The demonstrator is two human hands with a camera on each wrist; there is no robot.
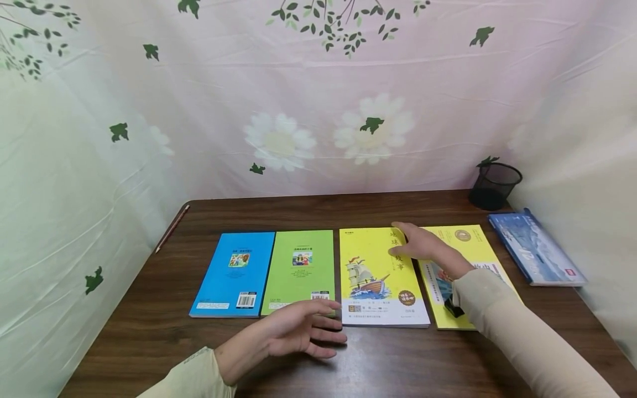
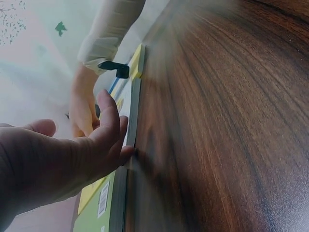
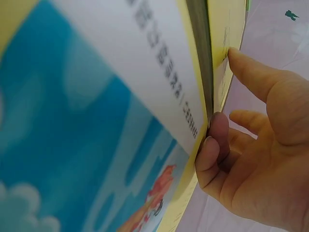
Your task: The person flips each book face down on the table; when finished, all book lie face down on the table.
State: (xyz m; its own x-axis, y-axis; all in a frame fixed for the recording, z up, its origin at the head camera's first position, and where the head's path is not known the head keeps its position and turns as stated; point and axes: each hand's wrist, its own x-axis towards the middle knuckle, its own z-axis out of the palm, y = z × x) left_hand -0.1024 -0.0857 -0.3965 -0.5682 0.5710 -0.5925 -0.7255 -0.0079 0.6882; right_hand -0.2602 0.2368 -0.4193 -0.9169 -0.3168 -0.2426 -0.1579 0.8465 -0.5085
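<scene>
On the dark wooden table (image 1: 149, 331), right hand (image 1: 423, 246) rests fingers straight on the yellow ship-cover book (image 1: 380, 282) mid-row; left hand (image 1: 298, 329) hovers, fingers spread, holding nothing; straightening step; next needs an edge grip.

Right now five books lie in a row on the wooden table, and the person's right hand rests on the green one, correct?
Not quite. In the head view the right hand rests on the yellow ship book, not the green book. Five books do lie on the table.
</scene>
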